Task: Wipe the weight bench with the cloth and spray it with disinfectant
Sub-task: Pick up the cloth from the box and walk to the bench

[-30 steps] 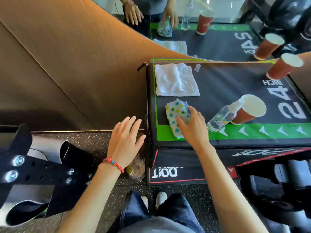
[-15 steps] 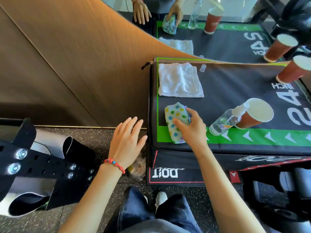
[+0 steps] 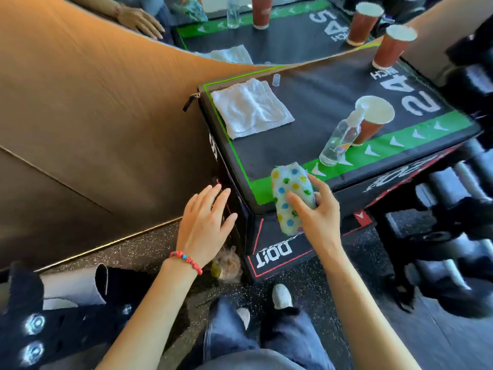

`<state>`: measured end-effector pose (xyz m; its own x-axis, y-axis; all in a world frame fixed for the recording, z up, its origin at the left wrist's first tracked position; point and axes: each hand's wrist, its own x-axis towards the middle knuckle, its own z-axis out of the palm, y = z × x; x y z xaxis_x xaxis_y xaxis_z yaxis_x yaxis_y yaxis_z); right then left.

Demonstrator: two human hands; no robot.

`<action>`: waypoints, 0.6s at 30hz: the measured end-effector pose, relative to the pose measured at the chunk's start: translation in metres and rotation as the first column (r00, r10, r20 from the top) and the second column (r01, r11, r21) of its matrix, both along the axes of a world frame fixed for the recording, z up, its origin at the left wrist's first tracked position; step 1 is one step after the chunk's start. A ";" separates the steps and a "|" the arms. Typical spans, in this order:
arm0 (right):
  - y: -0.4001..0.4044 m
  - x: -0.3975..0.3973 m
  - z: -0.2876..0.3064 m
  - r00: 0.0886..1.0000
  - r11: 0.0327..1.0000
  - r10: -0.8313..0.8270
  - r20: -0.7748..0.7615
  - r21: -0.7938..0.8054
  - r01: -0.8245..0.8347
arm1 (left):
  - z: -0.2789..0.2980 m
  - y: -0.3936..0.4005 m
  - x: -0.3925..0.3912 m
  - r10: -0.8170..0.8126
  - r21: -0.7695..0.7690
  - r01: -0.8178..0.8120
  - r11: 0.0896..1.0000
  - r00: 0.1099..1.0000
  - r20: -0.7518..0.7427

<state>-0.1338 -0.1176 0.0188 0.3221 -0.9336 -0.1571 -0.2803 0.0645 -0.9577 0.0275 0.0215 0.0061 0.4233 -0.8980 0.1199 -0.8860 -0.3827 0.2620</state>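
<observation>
Pickup step: the right hand (image 3: 317, 217) grips the dotted fleecy cloth (image 3: 290, 193) at the black padded table's (image 3: 306, 108) 7 o'clock corner; the left hand (image 3: 205, 222) hangs open. Next, I judge, carry it to wipe.

A single wide-angle view looks from the person's head forward and steeply down, close over the near corner of the bench (image 3: 306, 108). Both forearms reach in from the bottom edge, with legs and shoes directly below. The frame is tilted, and its edges bend; a mirror (image 3: 280, 41) along the top reflects the same bench.
</observation>
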 end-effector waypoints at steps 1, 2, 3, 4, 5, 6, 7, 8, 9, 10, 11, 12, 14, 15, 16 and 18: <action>0.008 -0.007 -0.001 0.999 0.999 -0.040 0.016 0.011 0.040 | 0.000 0.001 0.002 -0.033 -0.008 0.032 0.999 0.999 -0.002; 0.016 -0.015 -0.004 0.996 0.997 -0.080 0.025 0.018 0.080 | 0.000 0.000 0.002 -0.064 -0.021 0.063 0.998 0.998 -0.005; 0.022 -0.023 -0.006 0.992 0.993 -0.119 0.032 0.023 0.118 | 0.002 -0.002 0.000 -0.093 -0.038 0.093 0.995 0.996 -0.010; 0.028 -0.033 -0.007 0.986 0.987 -0.161 0.041 0.028 0.160 | 0.003 -0.005 -0.002 -0.123 -0.058 0.122 0.991 0.992 -0.016; 0.033 -0.042 -0.008 0.977 0.978 -0.205 0.052 0.035 0.204 | 0.006 -0.009 -0.007 -0.158 -0.081 0.156 0.984 0.987 -0.019; 0.038 -0.053 -0.009 0.965 0.967 -0.253 0.064 0.043 0.250 | 0.008 -0.014 -0.012 -0.196 -0.102 0.193 0.976 0.980 -0.017; 0.041 -0.063 -0.009 0.954 0.956 -0.292 0.075 0.053 0.288 | 0.010 -0.019 -0.018 -0.230 -0.116 0.228 0.967 0.973 -0.011; 0.045 -0.073 -0.009 0.939 0.943 -0.333 0.085 0.063 0.328 | 0.012 -0.024 -0.025 -0.267 -0.121 0.265 0.957 0.964 -0.004; 0.049 -0.084 -0.009 0.924 0.928 -0.372 0.093 0.070 0.366 | 0.013 -0.029 -0.033 -0.307 -0.120 0.305 0.945 0.952 0.003; 0.053 -0.094 -0.009 0.908 0.913 -0.407 0.104 0.076 0.401 | 0.013 -0.034 -0.041 -0.344 -0.116 0.343 0.932 0.939 0.010; 0.058 -0.105 -0.008 0.890 0.897 -0.442 0.112 0.079 0.435 | 0.012 -0.038 -0.050 -0.382 -0.114 0.382 0.917 0.924 0.018; 0.063 -0.116 -0.009 0.870 0.878 -0.478 0.118 0.080 0.472 | 0.011 -0.041 -0.060 -0.420 -0.110 0.420 0.901 0.907 0.024; 0.075 -0.141 -0.010 0.835 0.843 -0.538 0.116 0.075 0.533 | 0.009 -0.047 -0.084 -0.493 -0.108 0.492 0.864 0.870 0.026; 0.081 -0.153 -0.010 0.819 0.828 -0.561 0.118 0.073 0.557 | 0.007 -0.049 -0.096 -0.529 -0.108 0.529 0.842 0.848 0.027; 0.089 -0.167 -0.011 0.804 0.813 -0.582 0.126 0.069 0.578 | 0.005 -0.052 -0.110 -0.565 -0.105 0.564 0.819 0.825 0.028; 0.104 -0.196 -0.013 0.777 0.788 -0.614 0.141 0.058 0.612 | 0.000 -0.056 -0.139 -0.634 -0.089 0.633 0.769 0.773 0.021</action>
<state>-0.3299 -0.0136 0.0061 -0.2984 -0.9402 -0.1642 -0.0373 0.1834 -0.9823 -0.1115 -0.0343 0.0061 -0.2359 -0.9491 0.2086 -0.9167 0.2886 0.2765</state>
